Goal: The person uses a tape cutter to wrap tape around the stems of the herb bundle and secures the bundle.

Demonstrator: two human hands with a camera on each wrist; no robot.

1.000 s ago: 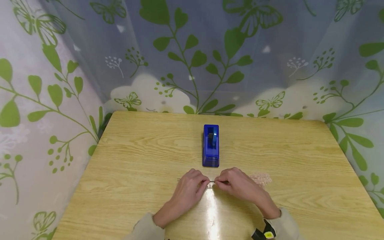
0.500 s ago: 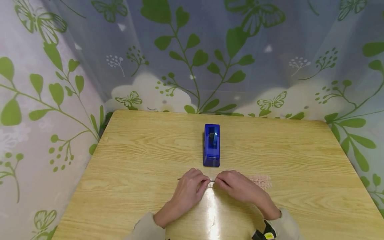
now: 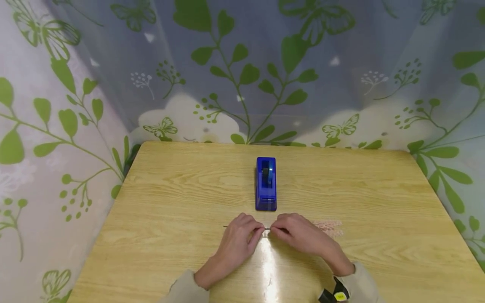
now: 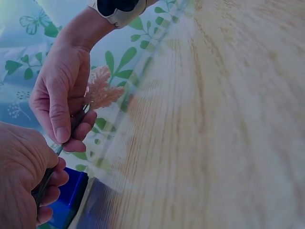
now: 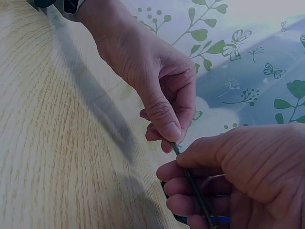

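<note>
Dried-looking flowers with fluffy pale pink heads (image 3: 330, 227) and thin dark stems (image 3: 267, 229) lie crosswise between the two hands, over the table. The left hand (image 3: 238, 235) pinches the stems between thumb and fingers; their ends stick out past its far side. Just to the right, the right hand (image 3: 299, 233) pinches the same stems, a short piece showing between the fingertips. In the left wrist view the pink heads (image 4: 101, 88) fan out beyond the right hand (image 4: 62, 95). In the right wrist view the dark stems (image 5: 195, 188) run across the right hand's curled fingers.
A blue tape dispenser (image 3: 266, 185) with a roll in it stands on the wooden table (image 3: 182, 181) just beyond the hands. A leaf-and-butterfly patterned curtain (image 3: 212, 84) hangs behind the table's far edge and along its sides.
Both hands stay in place on the stems. The right thumb and fingers shift slightly, and the pink heads turn a little. The head view sways slightly.
</note>
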